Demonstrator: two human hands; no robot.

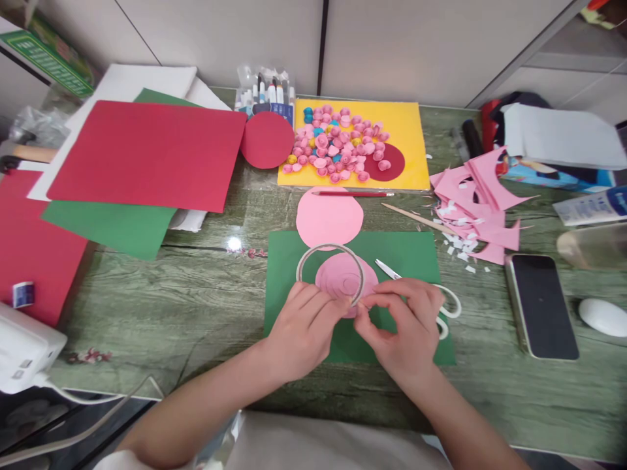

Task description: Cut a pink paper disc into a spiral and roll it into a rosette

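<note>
My left hand is closed on a thin, pale roll of tape, held upright like a ring. Close to its lower edge, my right hand pinches with thumb and forefinger; what lies between the fingertips is too small to make out. Behind the ring, a pink paper circle with a drawn spiral rests on a green sheet. White-handled scissors lie partly under my right hand, their blade tips pointing left. Farther back is a plain pink paper circle, with a red pencil across its top.
Rolled pink paper flowers cover much of a yellow sheet. Red sheets are stacked left. Pink scraps, a phone and a white mouse lie right. A white charger sits at the left edge.
</note>
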